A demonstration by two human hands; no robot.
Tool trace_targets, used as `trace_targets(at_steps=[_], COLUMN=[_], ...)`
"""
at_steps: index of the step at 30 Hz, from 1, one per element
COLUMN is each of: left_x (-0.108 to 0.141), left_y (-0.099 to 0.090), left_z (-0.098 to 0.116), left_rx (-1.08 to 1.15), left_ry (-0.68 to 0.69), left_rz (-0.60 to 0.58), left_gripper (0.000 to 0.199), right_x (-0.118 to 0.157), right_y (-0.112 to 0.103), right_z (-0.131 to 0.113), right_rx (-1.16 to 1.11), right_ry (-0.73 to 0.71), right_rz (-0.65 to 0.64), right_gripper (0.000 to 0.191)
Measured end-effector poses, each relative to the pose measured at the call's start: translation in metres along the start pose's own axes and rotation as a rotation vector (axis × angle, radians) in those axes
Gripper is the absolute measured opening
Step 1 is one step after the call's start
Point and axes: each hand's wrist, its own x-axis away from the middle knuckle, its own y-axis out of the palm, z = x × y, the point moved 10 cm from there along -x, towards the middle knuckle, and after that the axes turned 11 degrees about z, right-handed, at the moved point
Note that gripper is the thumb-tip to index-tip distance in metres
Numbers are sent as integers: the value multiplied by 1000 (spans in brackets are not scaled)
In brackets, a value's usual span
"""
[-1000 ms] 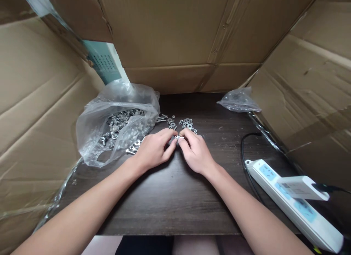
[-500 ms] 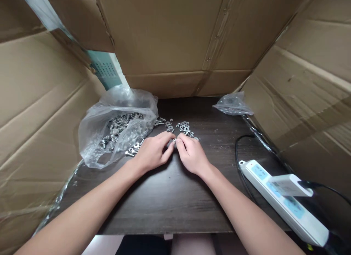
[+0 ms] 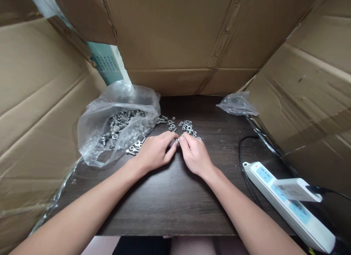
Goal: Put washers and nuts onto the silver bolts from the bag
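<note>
My left hand (image 3: 157, 151) and my right hand (image 3: 195, 153) meet fingertip to fingertip over the dark wooden table. Both are closed in a pinch on one small shiny metal fastener (image 3: 177, 140); fingers cover most of it, so its exact kind is hidden. Just beyond the right fingertips lies a loose group of nuts and washers (image 3: 188, 126). Farther back, past the left fingers, are a few more washers (image 3: 172, 126) and screws (image 3: 162, 119). Several bolts with washers (image 3: 135, 148) lie by the left wrist.
An open clear plastic bag (image 3: 95, 130) full of metal fasteners stands at the left. Back right lies a small crumpled plastic bag (image 3: 238, 103). A white power strip (image 3: 290, 207) with a plugged-in adapter (image 3: 298, 189) and black cable (image 3: 240, 152) runs along the right. Cardboard walls (image 3: 175, 35) enclose the table.
The view has shifted slightly, so most things sit a little farther right. Both hands keep their pinch on the small fastener, with only slight finger movement.
</note>
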Motion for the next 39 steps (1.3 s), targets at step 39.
trace_targets(at_steps=[39], left_x=[0], left_y=[-3], left_z=[4], left_rx=[-24], left_ry=[45], left_rz=[46], left_gripper=[22], right_x=[-2], right_y=[-4], right_z=[1], right_rx=[-45], right_ry=[13], right_rz=[3], right_gripper=[30])
